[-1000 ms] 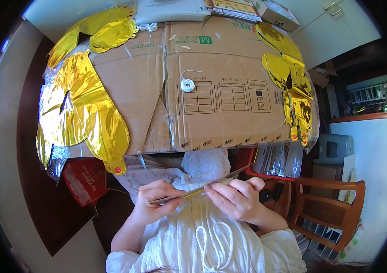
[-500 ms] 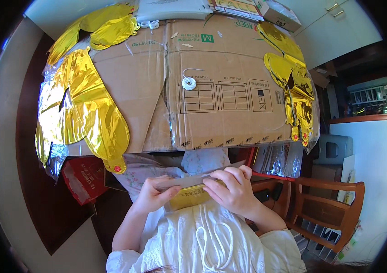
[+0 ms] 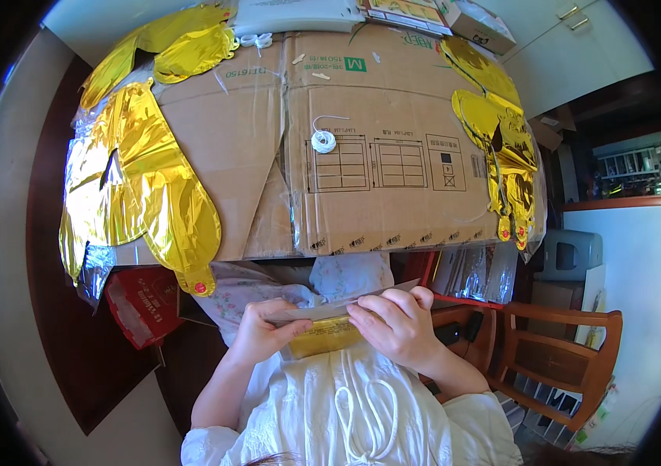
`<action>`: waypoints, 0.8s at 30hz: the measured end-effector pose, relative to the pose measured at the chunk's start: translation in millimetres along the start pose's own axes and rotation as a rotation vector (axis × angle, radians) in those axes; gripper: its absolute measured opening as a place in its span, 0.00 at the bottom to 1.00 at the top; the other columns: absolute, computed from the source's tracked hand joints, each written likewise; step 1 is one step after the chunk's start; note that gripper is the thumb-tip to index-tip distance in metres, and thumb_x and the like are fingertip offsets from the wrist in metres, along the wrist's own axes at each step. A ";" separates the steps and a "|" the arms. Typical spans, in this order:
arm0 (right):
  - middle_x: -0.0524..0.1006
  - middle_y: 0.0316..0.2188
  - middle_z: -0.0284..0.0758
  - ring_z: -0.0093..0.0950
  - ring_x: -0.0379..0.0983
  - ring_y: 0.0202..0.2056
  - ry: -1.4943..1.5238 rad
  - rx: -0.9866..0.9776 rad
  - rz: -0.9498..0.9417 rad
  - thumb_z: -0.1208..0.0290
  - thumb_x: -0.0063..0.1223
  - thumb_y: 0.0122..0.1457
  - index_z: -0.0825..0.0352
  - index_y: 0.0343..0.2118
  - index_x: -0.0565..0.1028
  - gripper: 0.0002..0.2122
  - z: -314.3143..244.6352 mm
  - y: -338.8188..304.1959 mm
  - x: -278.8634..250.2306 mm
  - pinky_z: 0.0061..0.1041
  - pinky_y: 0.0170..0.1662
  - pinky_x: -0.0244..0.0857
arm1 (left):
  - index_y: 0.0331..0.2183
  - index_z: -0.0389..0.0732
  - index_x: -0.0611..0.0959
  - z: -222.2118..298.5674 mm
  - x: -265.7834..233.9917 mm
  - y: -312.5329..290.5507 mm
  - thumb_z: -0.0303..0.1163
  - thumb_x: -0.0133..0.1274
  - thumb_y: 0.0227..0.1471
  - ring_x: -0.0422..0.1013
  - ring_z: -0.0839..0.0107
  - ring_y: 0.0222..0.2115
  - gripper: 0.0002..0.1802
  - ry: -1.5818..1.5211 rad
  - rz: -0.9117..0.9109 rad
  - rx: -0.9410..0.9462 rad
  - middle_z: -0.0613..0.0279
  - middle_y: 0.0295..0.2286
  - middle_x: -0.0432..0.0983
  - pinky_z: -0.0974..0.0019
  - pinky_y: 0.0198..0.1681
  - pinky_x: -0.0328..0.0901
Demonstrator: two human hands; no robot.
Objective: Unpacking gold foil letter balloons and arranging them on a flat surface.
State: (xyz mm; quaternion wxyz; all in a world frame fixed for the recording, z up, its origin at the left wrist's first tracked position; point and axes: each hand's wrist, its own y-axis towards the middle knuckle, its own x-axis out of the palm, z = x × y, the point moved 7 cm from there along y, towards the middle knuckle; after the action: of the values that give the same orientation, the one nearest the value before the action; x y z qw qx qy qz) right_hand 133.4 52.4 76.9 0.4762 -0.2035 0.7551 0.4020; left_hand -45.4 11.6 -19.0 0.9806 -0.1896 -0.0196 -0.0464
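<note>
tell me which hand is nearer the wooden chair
Right. The right hand, at the packet's right side, is left of the wooden chair; the left hand, at the packet's left side, is farther away.

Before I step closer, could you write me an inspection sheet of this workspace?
Surface: brown cardboard, creased and printed.
Thing in hand: flat packet, gold-coloured with a pale strip along its far edge.
Clutter: flat gold foil pieces at the left and right of the cardboard; a coil of white string between them.
Hands: left hand and right hand both grip the packet, in front of the cardboard's near edge.
Cables: none made out.
Surroundings: wooden chair at the right, red package low at the left.
</note>
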 end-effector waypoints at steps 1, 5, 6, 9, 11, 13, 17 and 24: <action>0.71 0.32 0.23 0.24 0.65 0.35 0.026 0.028 -0.008 0.69 0.66 0.40 0.56 0.31 0.79 0.12 1.0 0.4 -0.3 0.32 0.40 0.51 | 0.29 0.34 0.84 1.1 0.5 -0.1 0.23 0.64 0.43 0.70 0.78 0.26 0.07 0.007 -0.015 0.015 0.63 0.23 0.76 0.73 0.29 0.64; 0.69 0.30 0.24 0.23 0.65 0.35 0.092 0.089 -0.083 0.70 0.60 0.43 0.57 0.28 0.76 0.08 0.5 4.3 -5.7 0.30 0.40 0.53 | 0.34 0.34 0.84 35.4 7.6 -2.5 0.29 0.64 0.42 0.74 0.67 0.30 0.14 0.184 -0.158 0.347 0.57 0.29 0.79 0.67 0.35 0.67; 0.69 0.30 0.24 0.21 0.66 0.36 0.099 0.091 -0.113 0.70 0.58 0.44 0.58 0.28 0.75 0.07 0.0 5.3 -8.2 0.29 0.40 0.53 | 0.35 0.34 0.83 36.1 7.5 -3.9 0.31 0.64 0.42 0.74 0.64 0.32 0.16 0.171 -0.196 0.348 0.56 0.31 0.79 0.66 0.36 0.67; 0.69 0.29 0.25 0.25 0.65 0.33 0.148 0.023 -0.160 0.71 0.60 0.40 0.58 0.27 0.77 0.08 -8.6 0.4 -18.4 0.30 0.39 0.53 | 0.40 0.33 0.81 34.8 8.1 -12.1 0.36 0.63 0.42 0.74 0.58 0.36 0.23 0.162 -0.279 0.330 0.52 0.36 0.79 0.62 0.40 0.67; 0.70 0.29 0.24 0.24 0.65 0.32 0.114 -0.028 -0.153 0.71 0.59 0.40 0.58 0.28 0.77 0.09 -17.6 -0.8 -26.9 0.28 0.38 0.54 | 0.42 0.33 0.80 30.1 9.2 -17.9 0.37 0.62 0.43 0.74 0.57 0.37 0.25 0.177 -0.300 0.282 0.51 0.38 0.78 0.62 0.42 0.67; 0.70 0.28 0.23 0.22 0.64 0.31 0.049 -0.092 -0.138 0.70 0.57 0.39 0.58 0.29 0.78 0.11 -26.7 -3.9 -31.2 0.26 0.36 0.54 | 0.43 0.35 0.80 30.5 11.2 -24.1 0.37 0.63 0.41 0.74 0.56 0.38 0.26 0.257 -0.319 0.305 0.51 0.39 0.77 0.61 0.43 0.67; 0.68 0.25 0.23 0.20 0.62 0.28 -0.003 -0.168 -0.139 0.69 0.55 0.39 0.58 0.31 0.78 0.12 -38.2 -12.5 -32.9 0.23 0.35 0.53 | 0.41 0.39 0.82 21.3 12.0 -29.7 0.34 0.64 0.40 0.74 0.58 0.37 0.23 0.352 -0.310 0.248 0.55 0.37 0.78 0.61 0.42 0.68; 0.60 0.14 0.24 0.20 0.60 0.17 0.025 0.004 -0.277 0.67 0.62 0.43 0.60 0.25 0.75 0.08 -29.8 -14.2 -29.1 0.22 0.23 0.52 | 0.35 0.43 0.86 13.8 23.0 -30.1 0.28 0.63 0.38 0.75 0.67 0.32 0.16 0.399 -0.351 0.261 0.64 0.30 0.81 0.66 0.37 0.69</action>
State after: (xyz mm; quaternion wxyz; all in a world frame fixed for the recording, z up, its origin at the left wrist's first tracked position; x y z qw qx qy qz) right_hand 140.2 17.9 103.3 0.5181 -0.3097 0.7266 0.3282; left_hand -25.7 -12.9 6.3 0.9581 -0.0429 0.1355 -0.2488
